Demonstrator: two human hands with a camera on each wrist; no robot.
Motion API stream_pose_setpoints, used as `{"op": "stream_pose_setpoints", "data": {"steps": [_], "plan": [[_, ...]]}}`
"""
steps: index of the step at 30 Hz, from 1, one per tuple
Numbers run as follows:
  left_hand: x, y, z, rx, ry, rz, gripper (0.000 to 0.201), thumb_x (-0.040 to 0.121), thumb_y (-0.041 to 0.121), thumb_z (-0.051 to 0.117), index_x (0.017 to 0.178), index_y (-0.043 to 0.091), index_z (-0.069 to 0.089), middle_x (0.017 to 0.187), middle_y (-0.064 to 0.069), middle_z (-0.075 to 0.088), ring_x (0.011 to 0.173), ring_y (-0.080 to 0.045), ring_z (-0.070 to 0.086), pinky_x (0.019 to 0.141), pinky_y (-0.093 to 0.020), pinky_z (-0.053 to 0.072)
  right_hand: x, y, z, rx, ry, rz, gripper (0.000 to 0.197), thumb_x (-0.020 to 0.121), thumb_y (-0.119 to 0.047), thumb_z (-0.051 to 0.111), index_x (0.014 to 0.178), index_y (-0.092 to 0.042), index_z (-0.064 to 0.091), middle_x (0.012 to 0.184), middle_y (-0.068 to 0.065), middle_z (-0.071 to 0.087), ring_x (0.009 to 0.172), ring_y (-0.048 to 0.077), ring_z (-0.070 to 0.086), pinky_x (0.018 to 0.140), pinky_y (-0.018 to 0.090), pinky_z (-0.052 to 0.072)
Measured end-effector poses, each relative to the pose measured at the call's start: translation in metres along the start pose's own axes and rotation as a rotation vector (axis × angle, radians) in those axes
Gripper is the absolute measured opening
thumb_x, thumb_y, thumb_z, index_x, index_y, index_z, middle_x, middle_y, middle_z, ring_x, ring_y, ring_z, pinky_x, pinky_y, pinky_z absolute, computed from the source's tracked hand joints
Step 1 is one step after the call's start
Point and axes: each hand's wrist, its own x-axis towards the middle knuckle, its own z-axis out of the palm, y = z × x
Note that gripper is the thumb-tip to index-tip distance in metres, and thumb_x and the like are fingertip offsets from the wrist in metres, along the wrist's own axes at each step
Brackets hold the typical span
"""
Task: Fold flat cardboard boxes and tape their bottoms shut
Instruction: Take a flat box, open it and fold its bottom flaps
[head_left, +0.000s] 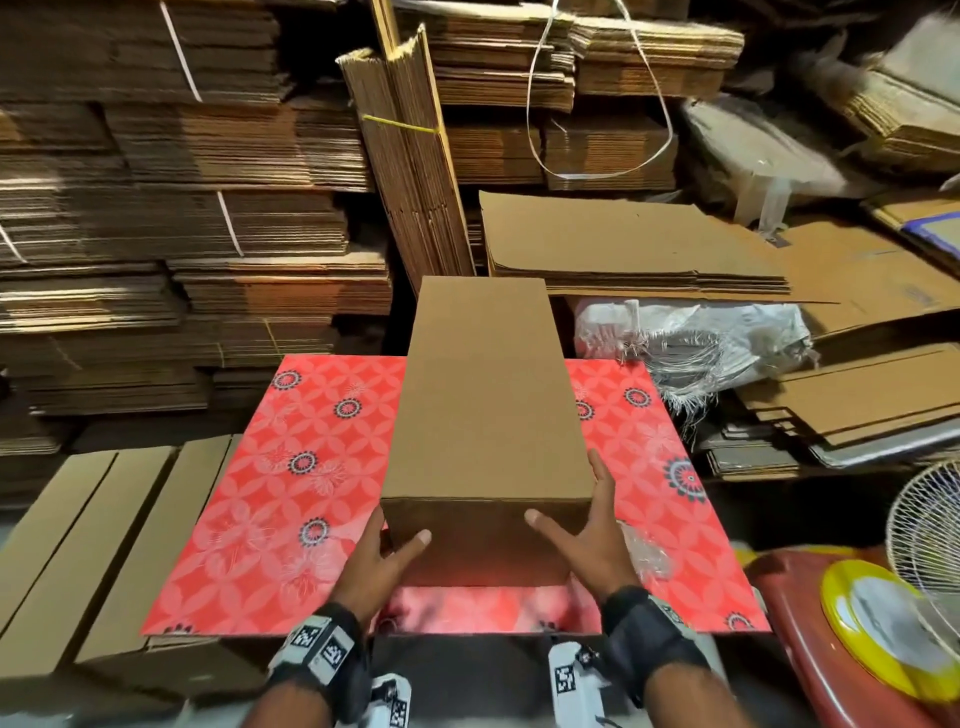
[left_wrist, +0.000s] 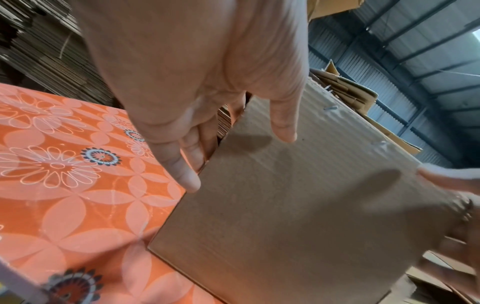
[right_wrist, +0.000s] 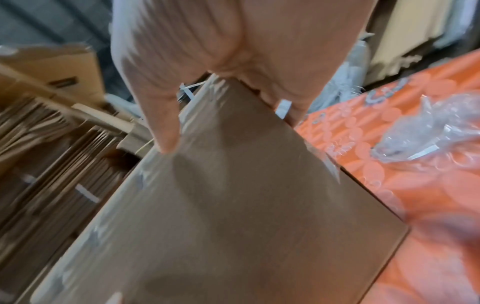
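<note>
- The cardboard box (head_left: 483, 395) lies long side down on the red flowered table (head_left: 291, 467), running away from the person along the table's middle, its far end reaching past the table's far edge.
- Left hand (head_left: 382, 564): fingers straight along the box's left side, thumb laid on the near end face. An open, flat clasp, nothing curled round an edge.
- Right hand (head_left: 589, 530): mirrors the left, fingers straight up the right side, thumb on the near face.
- Judged reason for the hold: palms on opposite sides square up the opened box and keep it from collapsing, and let it be turned or slid without creasing a panel.
- The left wrist view shows metal staples along one seam; the right wrist view is blurred, though the surface there looks glossy, possibly tape. Whether the bottom is sealed cannot be told.
- Room: bare table lies on both sides of the box. A crumpled piece of clear plastic (head_left: 647, 558) sits just right of the right hand and could catch a sideways slide.
- Flat box blanks (head_left: 104, 545) lie off the table's left edge, and tall stacks of flattened cardboard (head_left: 156, 234) stand close beyond the far edge, so forward travel is limited.
- A fan (head_left: 924, 540) stands well apart at right.
</note>
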Motion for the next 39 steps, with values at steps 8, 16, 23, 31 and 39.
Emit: {"op": "stream_pose_setpoints", "data": {"steps": [8,16,23,31,39], "plan": [[0.006,-0.007,0.000,0.055,-0.064,-0.050,0.081,0.084,0.029,0.082,0.149,0.038,0.035,0.143,0.013,0.056,0.133,-0.011,0.051,0.113,-0.046,0.039,-0.006,0.043,0.000,0.054,-0.113,0.272,0.117,0.062,-0.047,0.091,0.157,-0.031,0.024,0.159,-0.006,0.039,0.146,0.020,0.038,0.121,0.048,0.032],[0.008,-0.014,-0.002,0.068,-0.066,-0.107,0.076,0.086,0.004,0.066,0.148,0.028,0.029,0.143,-0.008,0.051,0.127,-0.025,0.053,0.096,-0.036,0.052,-0.015,0.018,0.001,0.022,-0.051,0.152,0.101,0.064,-0.053,0.085,0.151,-0.043,0.034,0.150,-0.010,0.052,0.136,0.018,0.051,0.115,0.042,0.041],[-0.012,-0.029,0.035,-0.474,0.072,-0.294,0.061,0.062,-0.006,0.058,0.120,0.013,0.051,0.092,-0.016,0.063,0.077,-0.028,0.062,0.067,-0.035,0.047,-0.020,-0.064,0.027,-0.646,0.204,-0.598,0.073,0.084,-0.052,0.063,0.152,-0.036,0.040,0.158,-0.010,0.041,0.147,0.014,0.036,0.115,0.048,0.029],[-0.010,-0.052,0.056,-0.732,0.133,-0.432,0.039,0.067,-0.020,0.036,0.096,-0.003,0.055,0.074,-0.015,0.046,0.063,-0.022,0.044,0.052,-0.031,0.042,-0.023,-0.096,0.066,-1.099,0.005,-0.718,0.083,0.073,-0.038,0.068,0.151,-0.031,0.041,0.151,-0.001,0.049,0.141,0.022,0.046,0.112,0.047,0.029],[-0.008,-0.035,0.019,-0.124,0.061,-0.271,0.049,0.082,-0.013,0.056,0.123,0.014,0.050,0.122,-0.005,0.062,0.094,-0.026,0.067,0.086,-0.048,0.058,0.002,-0.052,0.099,-1.279,-0.262,-0.550,0.101,0.069,-0.029,0.077,0.159,-0.026,0.031,0.164,0.000,0.035,0.149,0.026,0.037,0.114,0.056,0.032]]}}
